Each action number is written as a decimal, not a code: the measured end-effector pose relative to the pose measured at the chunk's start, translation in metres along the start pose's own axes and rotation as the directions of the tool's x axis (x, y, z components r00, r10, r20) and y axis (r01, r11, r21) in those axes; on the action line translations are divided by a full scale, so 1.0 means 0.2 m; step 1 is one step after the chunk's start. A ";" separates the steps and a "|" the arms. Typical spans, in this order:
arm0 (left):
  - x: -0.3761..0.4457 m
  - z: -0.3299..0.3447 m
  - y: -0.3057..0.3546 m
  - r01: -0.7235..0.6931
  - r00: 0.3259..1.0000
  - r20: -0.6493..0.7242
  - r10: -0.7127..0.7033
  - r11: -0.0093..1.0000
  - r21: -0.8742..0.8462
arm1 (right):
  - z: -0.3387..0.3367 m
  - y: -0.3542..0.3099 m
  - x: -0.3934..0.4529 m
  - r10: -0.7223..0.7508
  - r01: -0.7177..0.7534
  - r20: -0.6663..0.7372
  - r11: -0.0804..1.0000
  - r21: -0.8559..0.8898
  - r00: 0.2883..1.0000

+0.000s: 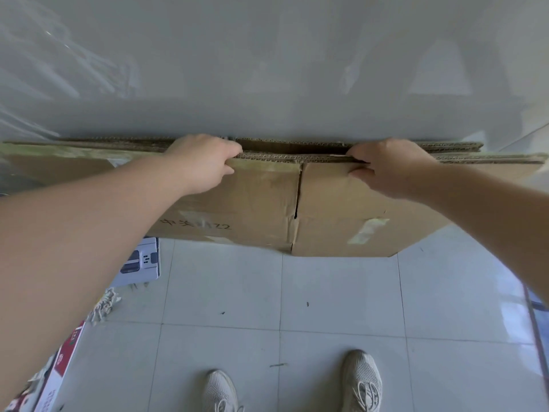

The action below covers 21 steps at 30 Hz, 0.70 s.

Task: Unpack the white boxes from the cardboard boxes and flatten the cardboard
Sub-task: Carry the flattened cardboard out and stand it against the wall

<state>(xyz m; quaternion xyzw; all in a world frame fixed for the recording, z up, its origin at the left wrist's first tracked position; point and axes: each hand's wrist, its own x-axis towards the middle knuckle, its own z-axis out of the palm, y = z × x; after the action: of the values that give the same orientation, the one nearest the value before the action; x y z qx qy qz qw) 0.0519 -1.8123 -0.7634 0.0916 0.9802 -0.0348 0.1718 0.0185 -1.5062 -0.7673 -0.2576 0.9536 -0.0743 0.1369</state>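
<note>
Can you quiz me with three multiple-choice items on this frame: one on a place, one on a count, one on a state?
1. Where do both hands grip the cardboard?
A. Top edge
B. Bottom edge
C. Side flaps

2. How many shoes show on the floor?
A. One
B. Two
C. Three

3. What state is the gripped cardboard in?
A. Standing open as a box
B. Flattened
C. Torn in pieces

Answers:
1. A: the left hand and right hand curl over its upper edge.
2. B: a left shoe and a right shoe show.
3. B: it is a flat sheet stood against the wall.
</note>
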 end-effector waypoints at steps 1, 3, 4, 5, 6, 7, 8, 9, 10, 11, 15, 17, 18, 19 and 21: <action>0.01 0.01 0.00 0.019 1.000 -0.012 -0.019 1.000 0.012 | 0.01 -0.01 0.01 0.014 -0.015 -0.029 0.999 -0.043 0.999; 0.02 0.03 0.02 0.044 0.995 -0.085 -0.043 0.999 0.007 | 0.04 -0.02 0.01 0.036 -0.047 -0.089 0.991 -0.126 0.995; 0.02 0.04 0.03 0.040 0.990 -0.138 -0.039 0.999 0.002 | 0.04 -0.02 0.02 0.046 -0.062 -0.112 0.988 -0.144 0.993; 0.01 0.05 0.04 0.035 0.982 -0.186 -0.033 0.999 0.005 | 0.05 -0.02 0.02 0.056 -0.075 -0.125 0.986 -0.149 0.991; 0.00 0.06 0.05 0.031 0.974 -0.226 -0.028 0.999 0.012 | 0.06 -0.02 0.02 0.056 -0.076 -0.136 0.985 -0.154 0.989; -0.01 0.07 0.06 0.024 0.967 -0.255 -0.019 1.000 0.018 | 0.06 -0.01 0.01 0.046 -0.070 -0.141 0.983 -0.167 0.989; -0.01 0.09 0.05 0.012 0.958 -0.287 -0.006 1.000 0.016 | 0.07 -0.01 0.01 0.028 -0.054 -0.142 0.981 -0.186 0.989; -0.01 0.11 0.05 0.003 0.954 -0.298 -0.002 1.000 0.005 | 0.08 -0.01 0.00 0.012 -0.040 -0.138 0.979 -0.202 0.990; -0.01 0.12 0.05 -0.004 0.954 -0.300 0.000 1.000 -0.015 | 0.09 0.00 0.00 0.008 -0.036 -0.139 0.979 -0.202 0.990; -0.01 0.12 0.05 -0.007 0.959 -0.285 -0.003 0.999 -0.034 | 0.10 0.00 -0.01 0.013 -0.042 -0.147 0.979 -0.198 0.989; -0.04 0.12 0.07 0.020 0.952 -0.298 -0.066 0.988 -0.154 | 0.12 0.01 -0.03 -0.062 -0.005 -0.294 0.976 -0.219 0.954; -0.08 0.13 0.07 0.013 0.930 -0.362 -0.071 0.987 -0.162 | 0.11 0.02 -0.05 -0.064 -0.014 -0.311 0.970 -0.242 0.948; -0.09 0.13 0.07 0.005 0.919 -0.388 -0.067 0.987 -0.158 | 0.11 0.03 -0.06 -0.059 -0.022 -0.311 0.968 -0.251 0.948; -0.10 0.13 0.06 0.001 0.919 -0.389 -0.062 0.988 -0.155 | 0.09 0.03 -0.06 -0.046 -0.029 -0.293 0.969 -0.246 0.955; -0.10 0.13 0.05 0.004 0.919 -0.390 -0.055 0.991 -0.131 | 0.07 0.04 -0.06 -0.047 -0.032 -0.298 0.966 -0.255 0.954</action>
<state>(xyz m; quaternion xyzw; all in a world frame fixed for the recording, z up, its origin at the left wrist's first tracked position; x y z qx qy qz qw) 0.0816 -1.8086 -0.7819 0.0708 0.9962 0.0442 -0.0231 0.0289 -1.4935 -0.7808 -0.2624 0.9638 0.0110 -0.0448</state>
